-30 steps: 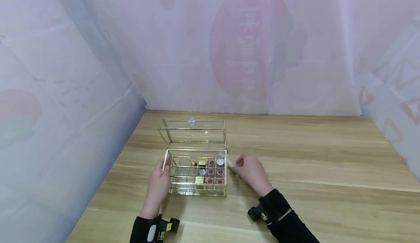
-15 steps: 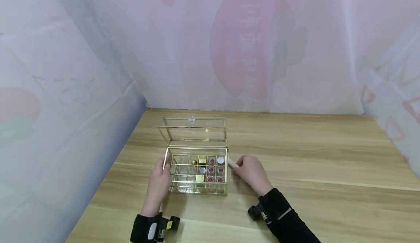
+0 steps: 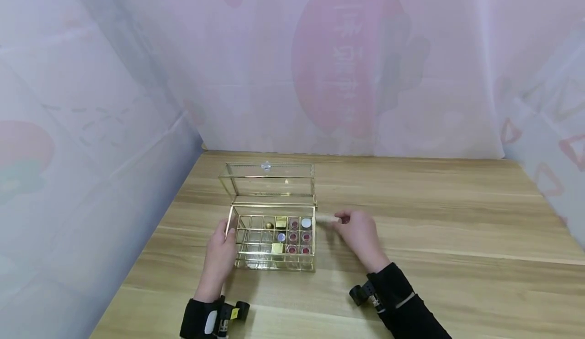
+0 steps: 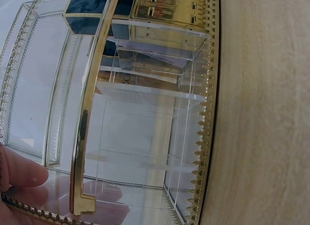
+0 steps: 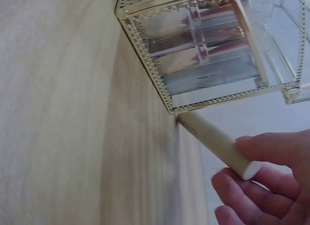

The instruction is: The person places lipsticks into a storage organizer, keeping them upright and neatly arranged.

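A glass box with gold edging (image 3: 275,269) stands on the table, its hinged lid (image 3: 269,186) tipped back. Inside, a divider grid carries several lipstick tubes (image 3: 293,237) in its right-hand compartments. My left hand (image 3: 220,255) grips the box's left wall; in the left wrist view, fingertips (image 4: 24,172) show at its glass. Just right of the box, my right hand (image 3: 359,235) pinches one end of a cream-white lipstick tube (image 5: 218,142) between thumb and fingers. The tube slants in the right wrist view, its far end close to the box's bottom corner; whether they touch I cannot tell.
The wooden table (image 3: 434,207) spreads out to the right of the box. Pale printed curtains (image 3: 251,100) hang behind it and along both sides. A clear knob (image 3: 266,166) tops the raised lid.
My right hand has shifted slightly right and away from me, and the lipstick tube it pinches has swung to lie more level sideways. The left hand keeps its hold on the box.
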Available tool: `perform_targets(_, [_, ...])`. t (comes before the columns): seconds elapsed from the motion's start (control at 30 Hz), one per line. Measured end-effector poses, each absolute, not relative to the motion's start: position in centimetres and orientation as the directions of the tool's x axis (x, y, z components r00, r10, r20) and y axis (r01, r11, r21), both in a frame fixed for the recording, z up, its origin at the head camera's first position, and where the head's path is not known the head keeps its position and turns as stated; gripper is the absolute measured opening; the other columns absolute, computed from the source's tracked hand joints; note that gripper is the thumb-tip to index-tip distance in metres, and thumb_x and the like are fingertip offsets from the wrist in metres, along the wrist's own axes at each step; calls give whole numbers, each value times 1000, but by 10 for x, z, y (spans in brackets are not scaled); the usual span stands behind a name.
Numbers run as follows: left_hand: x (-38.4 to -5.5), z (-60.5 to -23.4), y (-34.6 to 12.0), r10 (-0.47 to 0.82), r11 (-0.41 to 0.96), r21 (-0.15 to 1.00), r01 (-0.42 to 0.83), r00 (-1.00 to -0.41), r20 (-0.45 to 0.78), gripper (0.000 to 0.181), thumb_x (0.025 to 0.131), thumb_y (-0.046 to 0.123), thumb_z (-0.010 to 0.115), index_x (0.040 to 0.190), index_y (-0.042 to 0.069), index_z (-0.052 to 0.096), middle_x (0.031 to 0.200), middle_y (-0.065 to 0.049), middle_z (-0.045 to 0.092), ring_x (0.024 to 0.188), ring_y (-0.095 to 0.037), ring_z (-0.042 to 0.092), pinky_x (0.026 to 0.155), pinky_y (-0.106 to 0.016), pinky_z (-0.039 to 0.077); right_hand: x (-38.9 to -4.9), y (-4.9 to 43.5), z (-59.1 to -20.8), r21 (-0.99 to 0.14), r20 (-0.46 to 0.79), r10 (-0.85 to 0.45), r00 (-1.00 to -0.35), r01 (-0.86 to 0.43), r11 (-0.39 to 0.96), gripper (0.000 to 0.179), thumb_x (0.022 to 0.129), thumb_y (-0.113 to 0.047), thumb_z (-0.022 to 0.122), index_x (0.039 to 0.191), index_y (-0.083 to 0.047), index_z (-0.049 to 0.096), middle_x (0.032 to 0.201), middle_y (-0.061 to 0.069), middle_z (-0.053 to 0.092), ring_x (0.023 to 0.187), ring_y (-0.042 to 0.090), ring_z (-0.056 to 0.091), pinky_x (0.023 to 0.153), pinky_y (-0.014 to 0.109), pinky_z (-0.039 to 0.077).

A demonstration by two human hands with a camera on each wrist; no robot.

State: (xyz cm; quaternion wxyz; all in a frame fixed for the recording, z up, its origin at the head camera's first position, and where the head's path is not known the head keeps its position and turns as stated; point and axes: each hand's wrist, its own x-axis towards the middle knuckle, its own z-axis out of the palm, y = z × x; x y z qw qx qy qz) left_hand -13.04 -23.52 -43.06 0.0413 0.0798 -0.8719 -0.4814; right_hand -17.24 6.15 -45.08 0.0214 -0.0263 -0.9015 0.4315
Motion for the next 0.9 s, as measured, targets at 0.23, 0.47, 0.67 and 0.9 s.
perform_targets(0.23, [-131,-431,-235,-184,539,838,-89,-983,14,32,101,9,35,127,-3,47,134,-32,48,121,-42,42,96,-62,38,-171,65,-447,-815,146,98,-984,-64,576,29,78,-18,76,103,-3,73,91,10,74,77,16,64,63,34,57])
perform_targets(0.47, [-131,-431,-235,-191,553,828,-98,-981,12,32,100,10,35,127,-2,48,131,-31,51,111,-39,48,88,-58,42,-166,65,-442,-786,319,91,-944,-210,582,28,77,-15,76,104,-5,74,91,10,75,79,18,66,66,40,58])
perform_targets(0.67, [-131,-432,-236,-192,560,823,-94,-981,18,32,100,10,35,127,-2,48,129,-30,53,103,-37,50,82,-52,43,-161,63,-434,-736,486,93,-869,-349,581,27,77,-12,76,101,-2,72,90,11,75,80,17,67,71,39,60])
perform_targets(0.9, [-131,-433,-236,-194,564,821,-93,-981,22,32,100,9,35,127,-2,48,125,-29,54,96,-37,50,76,-48,44,-153,62,-413,-692,624,122,-772,-474,545,22,76,-12,77,95,-1,74,87,11,75,78,16,67,69,38,60])
